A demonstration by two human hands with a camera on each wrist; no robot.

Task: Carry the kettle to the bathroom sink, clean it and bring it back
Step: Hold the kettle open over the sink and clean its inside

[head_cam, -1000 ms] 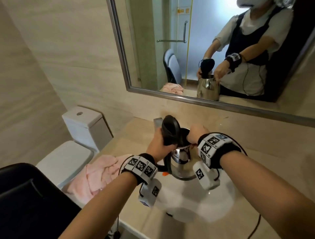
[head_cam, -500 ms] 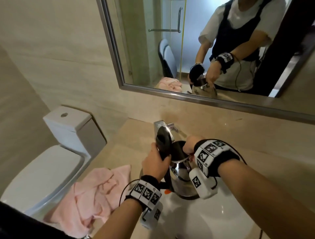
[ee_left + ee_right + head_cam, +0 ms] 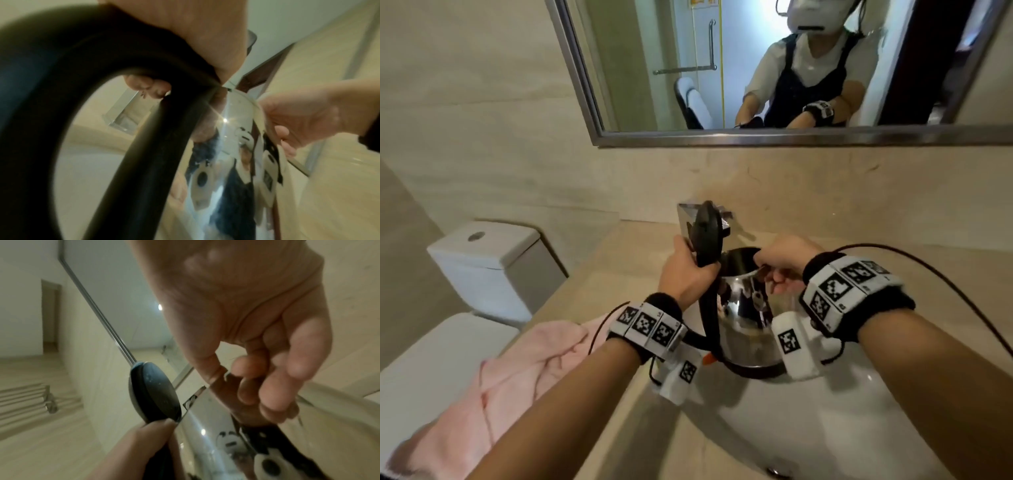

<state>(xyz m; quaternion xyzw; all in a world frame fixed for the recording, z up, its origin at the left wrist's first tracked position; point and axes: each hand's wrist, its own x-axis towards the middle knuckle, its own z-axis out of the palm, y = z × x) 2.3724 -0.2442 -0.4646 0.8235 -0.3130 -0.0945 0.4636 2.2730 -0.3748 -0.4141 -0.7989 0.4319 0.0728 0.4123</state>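
Note:
A shiny steel kettle (image 3: pixel 743 308) with a black handle (image 3: pixel 61 65) hangs upright over the white sink basin (image 3: pixel 825 428). Its black lid (image 3: pixel 707 233) stands flipped open in front of the chrome faucet (image 3: pixel 685 212). My left hand (image 3: pixel 688 270) grips the top of the handle; its thumb (image 3: pixel 144 434) lies by the lid hinge. My right hand (image 3: pixel 780 263) is at the right side of the kettle's open mouth. Its thumb (image 3: pixel 213 369) sits on the rim and its curled fingers (image 3: pixel 267 386) lie against the outer wall. The kettle's inside is hidden.
A crumpled pink towel (image 3: pixel 517 370) lies on the beige counter (image 3: pixel 619 274) left of the basin. A white toilet (image 3: pixel 489 260) stands further left. The mirror frame (image 3: pixel 756 138) runs along the wall above the faucet. Wrist cables trail off both arms.
The view has swung down and closer to the basin. The kettle stays in both hands over the sink, and my right hand has drawn back from over the mouth to its right rim.

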